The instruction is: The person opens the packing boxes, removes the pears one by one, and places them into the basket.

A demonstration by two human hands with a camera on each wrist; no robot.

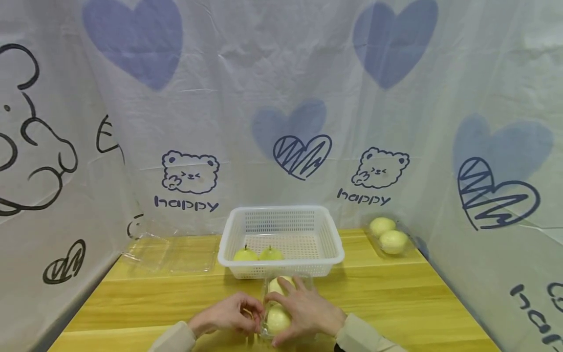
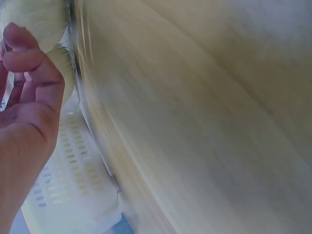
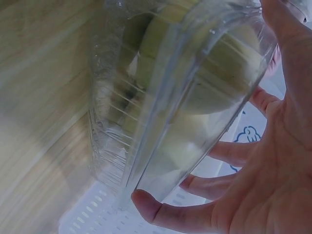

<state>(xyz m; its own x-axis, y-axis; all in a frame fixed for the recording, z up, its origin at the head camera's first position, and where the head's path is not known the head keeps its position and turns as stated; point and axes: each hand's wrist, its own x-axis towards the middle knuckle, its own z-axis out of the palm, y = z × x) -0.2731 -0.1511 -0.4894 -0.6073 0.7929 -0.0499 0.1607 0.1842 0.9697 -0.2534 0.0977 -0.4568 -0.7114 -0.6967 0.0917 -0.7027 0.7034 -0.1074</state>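
A clear plastic clamshell box [image 1: 266,334] with two pale yellow fruits [image 1: 278,320] inside stands before the basket, its lid over the fruits. My right hand [image 1: 310,305] lies across the lid with spread fingers; in the right wrist view, fingertips [image 3: 144,200] touch the box's edge. At the box's left side my left hand [image 1: 235,313] has curled fingers and pinches the rim between thumb and fingers. The left wrist view shows those curled fingers [image 2: 34,63] in front of the fruit, with the exact contact hidden.
Behind the box stands a white perforated basket [image 1: 281,264] with two yellow-green pears [image 1: 271,253] in it. An opened clear clamshell [image 1: 191,254] lies at the back left. At the back right, another clear box holds two yellow fruits [image 1: 393,241]. Printed curtains surround the wooden table [image 1: 409,298].
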